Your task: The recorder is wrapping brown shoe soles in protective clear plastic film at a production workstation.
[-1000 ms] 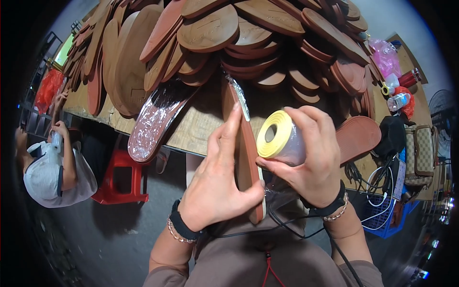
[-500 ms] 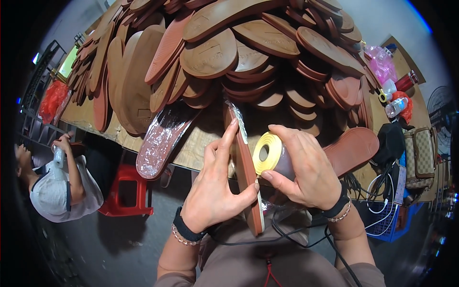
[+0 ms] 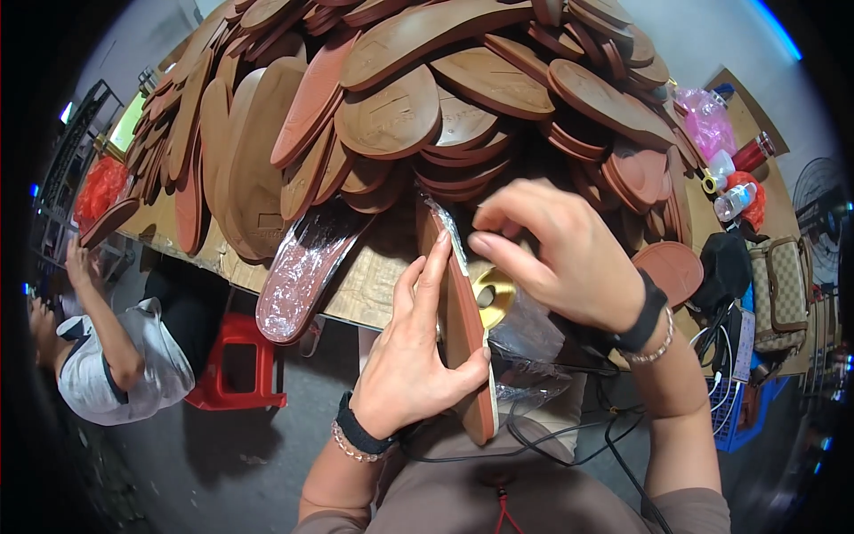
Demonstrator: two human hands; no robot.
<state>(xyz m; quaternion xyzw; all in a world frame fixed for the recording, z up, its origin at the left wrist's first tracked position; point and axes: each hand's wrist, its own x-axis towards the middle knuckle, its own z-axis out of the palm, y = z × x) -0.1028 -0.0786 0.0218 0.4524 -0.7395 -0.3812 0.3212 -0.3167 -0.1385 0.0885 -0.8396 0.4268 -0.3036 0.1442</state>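
A reddish-brown shoe sole [image 3: 463, 369] stands on edge in my left hand [image 3: 400, 378], the thumb on its near side edge and the fingers along its face. A pale strip runs along that edge, with crinkled clear film at the far end. My right hand [image 3: 569, 258] is curled beside the sole's upper part, thumb and forefinger close together; whatever they pinch is hidden. Below it, a yellow tape roll [image 3: 503, 305] rests against the sole's right side, out of my fingers' grip. Clear film [image 3: 529, 343] bunches beside the roll.
A large heap of soles [image 3: 391, 111] covers the table ahead. One film-wrapped sole [image 3: 294, 285] juts over the table edge [image 3: 356, 307]. At left, a co-worker [image 3: 133, 356] is near a red stool [image 3: 236, 365]. Black cables [image 3: 525, 440] cross my lap; a checked bag [image 3: 778, 294] sits right.
My right hand has let go of the tape roll and moved up along the sole, its fingers curling. The roll stays by the sole. At left, the co-worker has raised an arm.
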